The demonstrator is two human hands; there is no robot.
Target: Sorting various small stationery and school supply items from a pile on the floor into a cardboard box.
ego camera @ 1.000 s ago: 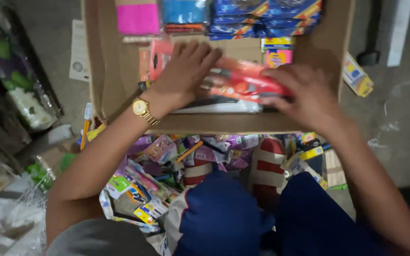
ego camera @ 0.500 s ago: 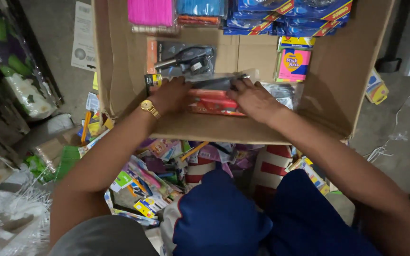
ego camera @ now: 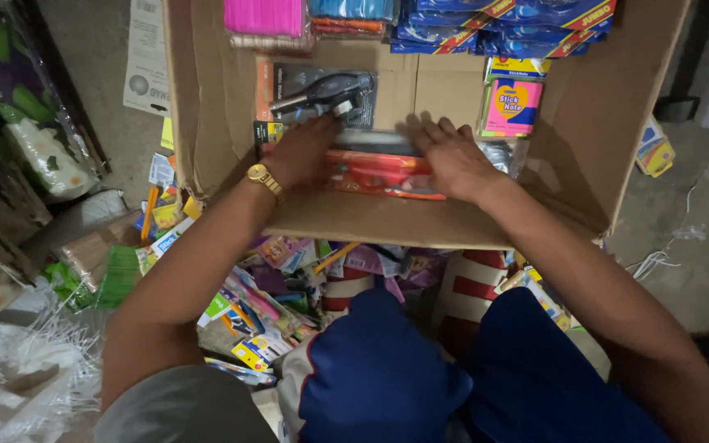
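Both hands lay flat inside the open brown cardboard box [ego camera: 584, 123], pressing on a stack of flat red-and-orange blister packs [ego camera: 375, 172] on its floor. The left hand [ego camera: 304, 152], wearing a gold wristwatch [ego camera: 263, 177], rested spread on the stack's left end; the right hand [ego camera: 453, 156] lay on the right end, fingers extended, neither hand curled round anything.

The packs looked light, thin and somewhat stiff, with glossy plastic faces likely to slide on one another; pinching the short ends of the stack would probably hold them best.

Just beyond the left fingertips lay a grey carded pack holding a dark tool [ego camera: 322, 92]. Beyond the right hand sat a pink sticky-note pad [ego camera: 510, 107], and farther off blue packets [ego camera: 527, 20] and a pink bundle [ego camera: 264, 16]. The box's near wall stood just behind both wrists, and bare cardboard between the packs and the side walls left modest room to shift sideways.
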